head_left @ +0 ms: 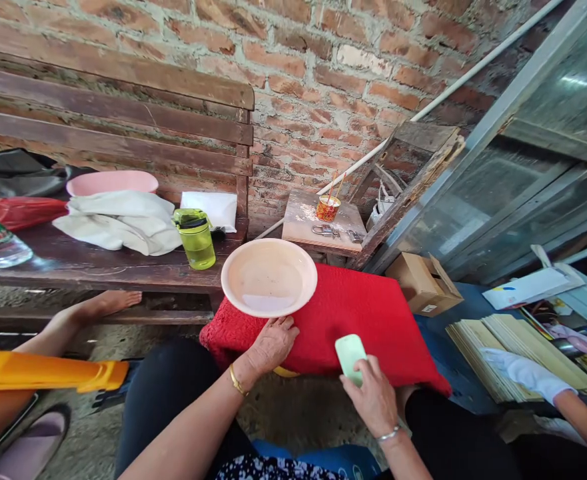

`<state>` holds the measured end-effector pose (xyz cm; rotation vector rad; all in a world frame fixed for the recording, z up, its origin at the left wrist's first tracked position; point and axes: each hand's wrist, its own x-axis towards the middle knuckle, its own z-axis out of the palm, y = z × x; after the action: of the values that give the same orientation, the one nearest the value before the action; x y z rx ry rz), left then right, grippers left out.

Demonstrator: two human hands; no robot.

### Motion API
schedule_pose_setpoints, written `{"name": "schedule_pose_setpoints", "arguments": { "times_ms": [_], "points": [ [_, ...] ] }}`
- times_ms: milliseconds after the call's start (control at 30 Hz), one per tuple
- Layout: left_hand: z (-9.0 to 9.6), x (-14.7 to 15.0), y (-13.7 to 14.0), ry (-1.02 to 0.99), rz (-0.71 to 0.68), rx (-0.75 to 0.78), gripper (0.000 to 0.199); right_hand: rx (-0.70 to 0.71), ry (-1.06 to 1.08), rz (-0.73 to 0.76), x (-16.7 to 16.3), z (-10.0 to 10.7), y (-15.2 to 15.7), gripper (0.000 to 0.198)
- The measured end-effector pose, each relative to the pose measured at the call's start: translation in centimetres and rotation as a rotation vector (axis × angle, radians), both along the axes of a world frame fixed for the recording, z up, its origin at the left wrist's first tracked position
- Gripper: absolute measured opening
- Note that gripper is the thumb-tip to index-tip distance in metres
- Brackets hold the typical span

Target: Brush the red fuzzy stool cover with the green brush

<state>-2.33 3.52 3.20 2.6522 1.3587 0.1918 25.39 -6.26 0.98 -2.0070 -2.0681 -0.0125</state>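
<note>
A pale pink plastic basin (296, 263) with clear water stands at the left end of a low surface draped with a red cloth (363, 307). At its near rim, my left hand (272, 343) rests with bent fingers over the cloth; the fingertips are tucked by the basin, and what they grip, if anything, is hidden. My right hand (373, 393) is closed on a pale green rounded block (350, 358), held above the cloth's near edge. Whether the block is soap, a sponge or a case I cannot tell.
On the wooden bench (198, 277) are a green water bottle (196, 243), a white cloth (123, 223) and a pink basin (113, 183). A small stand (298, 227) holds a red-gold cup (327, 208). At right, another person's gloved hand (528, 373) touches stacked boards (493, 353) near a cardboard box (418, 287).
</note>
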Motion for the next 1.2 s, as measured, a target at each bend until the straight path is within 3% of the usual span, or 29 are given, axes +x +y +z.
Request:
{"name": "schedule_pose_setpoints", "arguments": {
  "times_ms": [200, 267, 333, 433, 533, 633, 700, 767, 867, 1000, 1100, 1200],
  "points": [
    [0.7, 0.1, 0.2, 0.017, -0.009, -0.023, 0.022, -0.162, 0.05, -0.579, 12.0, 1.7, -2.7, 0.041],
    [0.7, 0.1, 0.3, 0.022, -0.014, -0.034, 0.021, -0.172, 0.076, -0.729, 14.0, 2.5, -3.2, 0.046],
    [0.8, 0.0, 0.4, 0.023, -0.009, -0.04, 0.021, -0.139, 0.127, -0.761, 14.0, 3.1, -3.0, 0.049],
    [1.1, 0.0, 0.3, 0.027, 0.027, -0.054, 0.024, -0.089, 0.232, -0.579, 9.4, 3.4, -1.8, 0.048],
    [1.6, 0.0, 0.3, 0.01, 0.076, -0.098, 0.029, -0.136, 0.278, -0.232, 0.7, 3.5, -0.1, 0.036],
    [2.2, -0.1, 0.3, -0.029, 0.111, -0.142, 0.029, -0.196, 0.184, 0.083, -8.0, 3.6, 1.3, 0.023],
    [2.5, -0.2, 0.3, -0.04, 0.116, -0.154, 0.026, -0.21, 0.12, 0.189, -11.5, 3.7, 2.1, 0.021],
    [2.7, -0.2, 0.2, -0.034, 0.11, -0.156, 0.023, -0.219, 0.089, 0.207, -12.4, 3.7, 2.6, 0.022],
    [2.9, -0.1, 0.0, -0.01, 0.096, -0.141, 0.028, -0.255, 0.072, 0.091, -8.7, 3.6, 2.9, 0.022],
    [2.9, 0.3, -0.1, 0.036, 0.067, -0.14, 0.033, -0.311, 0.109, -0.265, 1.9, 3.4, 2.1, 0.03],
    [2.8, 0.6, -0.2, 0.04, 0.041, -0.122, 0.033, -0.277, 0.194, -0.498, 9.7, 3.5, 0.8, 0.036],
    [2.7, 0.8, -0.3, 0.046, 0.02, -0.096, 0.033, -0.234, 0.227, -0.657, 14.6, 3.7, -0.5, 0.043]
  ]
}}
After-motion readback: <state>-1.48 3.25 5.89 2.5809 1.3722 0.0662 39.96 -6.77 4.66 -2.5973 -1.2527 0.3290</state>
